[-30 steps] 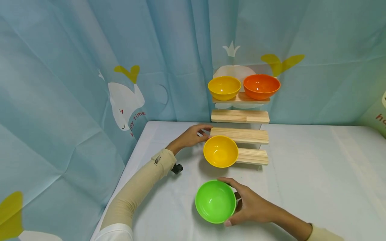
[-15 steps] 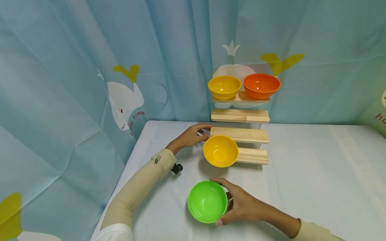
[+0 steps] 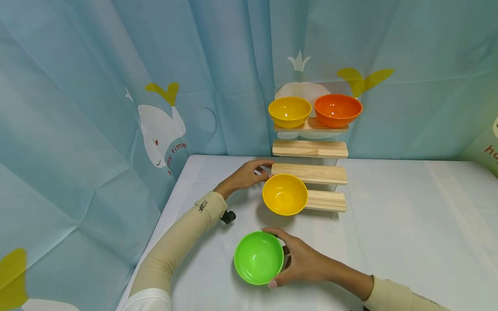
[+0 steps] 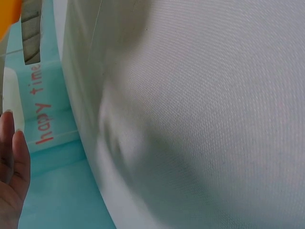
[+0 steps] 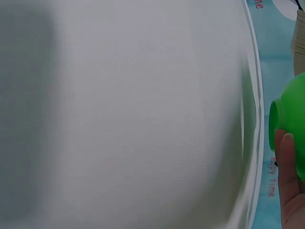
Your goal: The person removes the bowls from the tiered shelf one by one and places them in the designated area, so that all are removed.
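My right hand grips a green bowl by its right side, fingers at the far rim and thumb at the near rim. In the right wrist view, the green bowl shows its foot ring, with fingertips against its underside. My left hand holds the left end of a slat on a stepped wooden rack, index finger behind and thumb in front. Just right of that thumb, a yellow bowl sits on the lowest step. In the left wrist view, the left hand's outer fingers are extended.
Another yellow bowl and an orange bowl stand side by side on the top step. A black object shows beside the left wrist. Blue curtains border the white-covered table behind and to the left.
My right hand has carried the green bowl leftward in the head view. The left hand, the rack and the other bowls stay where they were.
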A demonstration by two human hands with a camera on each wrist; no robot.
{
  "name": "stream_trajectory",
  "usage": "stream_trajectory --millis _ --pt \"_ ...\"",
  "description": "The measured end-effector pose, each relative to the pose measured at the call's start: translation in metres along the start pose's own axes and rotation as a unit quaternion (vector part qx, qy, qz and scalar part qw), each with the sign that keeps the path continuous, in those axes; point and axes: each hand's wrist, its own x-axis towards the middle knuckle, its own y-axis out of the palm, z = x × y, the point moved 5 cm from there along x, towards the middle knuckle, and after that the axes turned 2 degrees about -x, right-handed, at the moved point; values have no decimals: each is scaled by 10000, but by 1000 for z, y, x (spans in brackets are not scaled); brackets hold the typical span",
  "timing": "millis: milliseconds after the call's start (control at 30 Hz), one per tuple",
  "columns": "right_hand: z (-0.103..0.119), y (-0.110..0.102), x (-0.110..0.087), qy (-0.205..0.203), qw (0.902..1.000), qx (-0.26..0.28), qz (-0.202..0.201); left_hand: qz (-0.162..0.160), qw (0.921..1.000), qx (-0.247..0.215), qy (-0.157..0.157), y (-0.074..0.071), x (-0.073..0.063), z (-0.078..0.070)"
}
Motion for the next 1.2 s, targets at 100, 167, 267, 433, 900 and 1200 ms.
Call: stream_trajectory --millis 100,167,267,433,900,1200 --pt "0 2 4 7 10000 69 25 -2 10000 -5 -12 0 0 0" --pt "0 3 6 17 9999 97 34 -1 10000 -8 -10 0 0 0" --pt "-1 5 9 34 9999 137 33 8 10000 23 2 1 1 0" --pt "-2 6 14 60 9998 173 20 3 10000 56 -16 1 1 0" --pt "-3 11 26 148 9996 135 -210 3 10000 60 -24 1 1 0" --pt "-1 15 33 193 9984 -357 -399 -19 9999 44 -117 0 1 -1"
